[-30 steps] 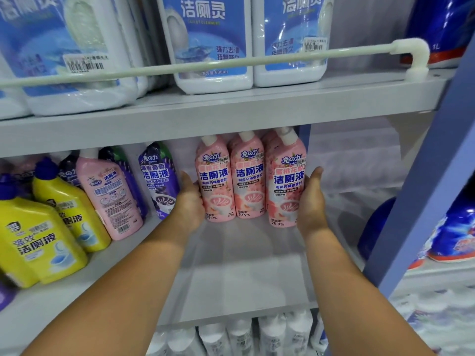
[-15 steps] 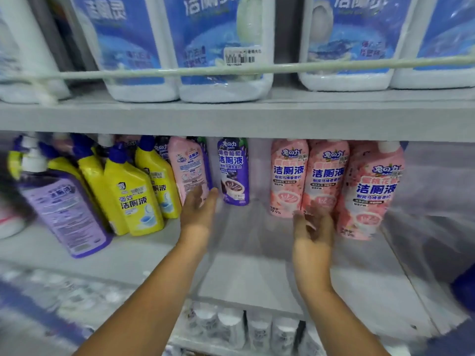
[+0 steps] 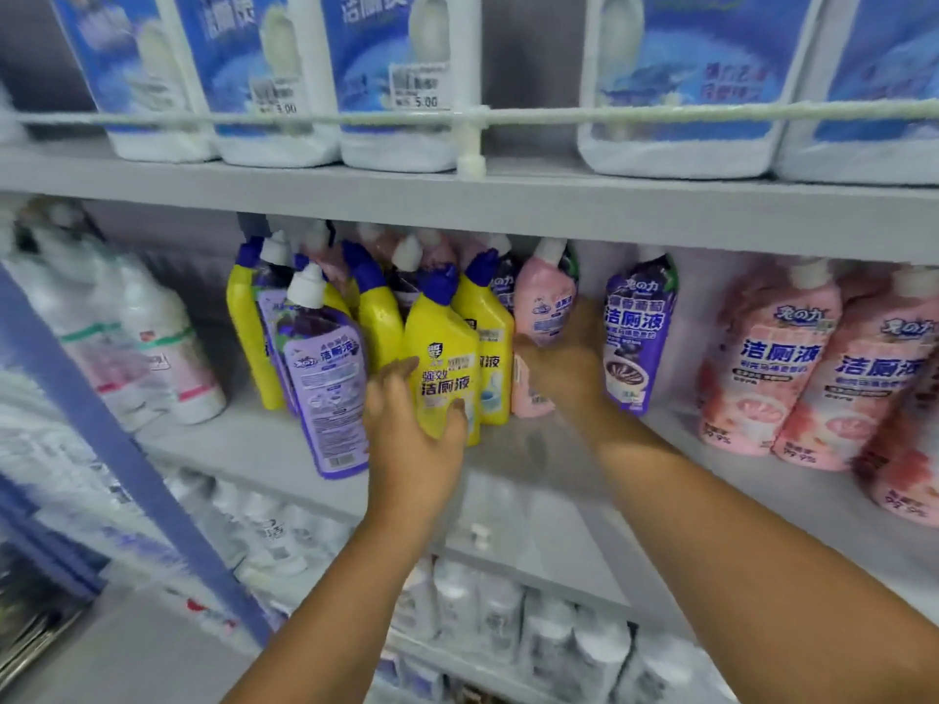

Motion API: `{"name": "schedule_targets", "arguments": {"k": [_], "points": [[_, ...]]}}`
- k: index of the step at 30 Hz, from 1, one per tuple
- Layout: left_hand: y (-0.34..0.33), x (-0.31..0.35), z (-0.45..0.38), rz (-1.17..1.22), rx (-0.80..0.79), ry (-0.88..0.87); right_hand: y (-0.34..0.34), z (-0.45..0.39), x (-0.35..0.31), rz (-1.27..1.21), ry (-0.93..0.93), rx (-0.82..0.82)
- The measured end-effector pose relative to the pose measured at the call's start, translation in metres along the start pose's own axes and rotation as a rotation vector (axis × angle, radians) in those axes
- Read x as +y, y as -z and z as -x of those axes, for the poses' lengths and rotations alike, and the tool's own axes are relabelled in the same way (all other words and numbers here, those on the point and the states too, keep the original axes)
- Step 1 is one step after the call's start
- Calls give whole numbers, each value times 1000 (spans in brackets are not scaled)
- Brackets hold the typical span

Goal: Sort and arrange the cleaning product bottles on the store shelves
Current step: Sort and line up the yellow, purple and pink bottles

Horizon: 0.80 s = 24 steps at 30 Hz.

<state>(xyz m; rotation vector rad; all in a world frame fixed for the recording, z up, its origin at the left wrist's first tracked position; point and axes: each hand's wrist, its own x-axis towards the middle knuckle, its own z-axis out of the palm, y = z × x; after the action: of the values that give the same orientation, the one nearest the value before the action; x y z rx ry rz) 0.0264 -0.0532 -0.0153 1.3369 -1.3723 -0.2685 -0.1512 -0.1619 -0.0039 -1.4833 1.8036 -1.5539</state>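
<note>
Your left hand [image 3: 411,439] wraps the lower part of the front yellow bottle [image 3: 443,368] on the middle shelf [image 3: 549,464], thumb across its label and fingers around its left side. That bottle stands upright at the front of a cluster of yellow bottles with blue caps, just right of a tilted purple bottle [image 3: 325,383] that leans forward with its back label facing you.

Your right hand [image 3: 564,363] reaches deeper, between the yellow cluster and the dark purple bottle [image 3: 639,332]. It lies against the pink bottle [image 3: 543,312] that shows its back label; motion blur smears the fingers, so you cannot tell whether they close on that bottle or only press against it.

Further right, well apart from both hands, a group of pink bottles [image 3: 772,368] stands with front labels toward you. On the upper shelf [image 3: 508,200], white bottles with blue labels [image 3: 396,78] sit behind a white rail [image 3: 660,114].
</note>
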Motion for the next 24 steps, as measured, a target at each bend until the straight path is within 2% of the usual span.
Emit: {"name": "schedule_targets", "arguments": {"k": [3,6,10,12,14,17,21,24], "points": [[0,-3,-15,-43,-97,-14,-3,-8,-2,30,-25,9],[-4,-3,-32,-64,-45,-14,-1,-8,-6,47,-59,21],[-11,-7,-45,-121,37,-97,10,10,-16,106,-95,45],[-14,-8,-53,-178,60,-173,18,23,-14,136,-53,79],[-16,-3,-62,-263,52,-177,31,35,-8,168,-13,119],[-17,3,-75,-324,-39,-61,52,50,-3,199,-25,168],[-22,7,-73,-77,-289,83,70,61,5,88,-59,198],[-32,17,-63,16,-406,40,78,66,10,24,-108,191]]}}
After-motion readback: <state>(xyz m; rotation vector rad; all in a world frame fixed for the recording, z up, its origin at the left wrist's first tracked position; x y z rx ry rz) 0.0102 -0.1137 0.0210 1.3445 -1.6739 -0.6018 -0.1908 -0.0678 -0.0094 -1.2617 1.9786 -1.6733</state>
